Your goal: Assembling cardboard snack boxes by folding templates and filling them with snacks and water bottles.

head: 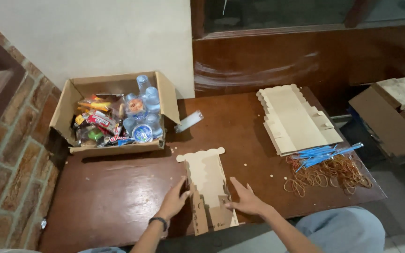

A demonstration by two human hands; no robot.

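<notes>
On the dark brown wooden table (118,197), close to its near edge, lies a flat die-cut cardboard box blank (208,185) of pale beige colour, with a scalloped top edge that points away from the person. The left hand (173,200) is placed at the left side of this blank, with the fingers spread and the thumb touching the cardboard edge; it is not closed around anything. A dark band is on the left wrist. The right hand (246,199) is open too, its fingers are spread and its fingertips press on the lower right part of the blank, where a side flap is partly raised. Farther on the table, to the right, lies a stack of the same flat cardboard blanks (296,119), well apart from the hands. Just in front of this stack there is a bundle of blue plastic straws (324,153), and it lies partly over a loose pile of tan rubber bands (329,172). At the far left of the table stands an open cardboard carton (71,105), filled with colourful snack packets (97,122) on its left side and sealed plastic water cups (146,110) on its right side. One small clear wrapper (189,121) lies on the table just beside the carton.
</notes>
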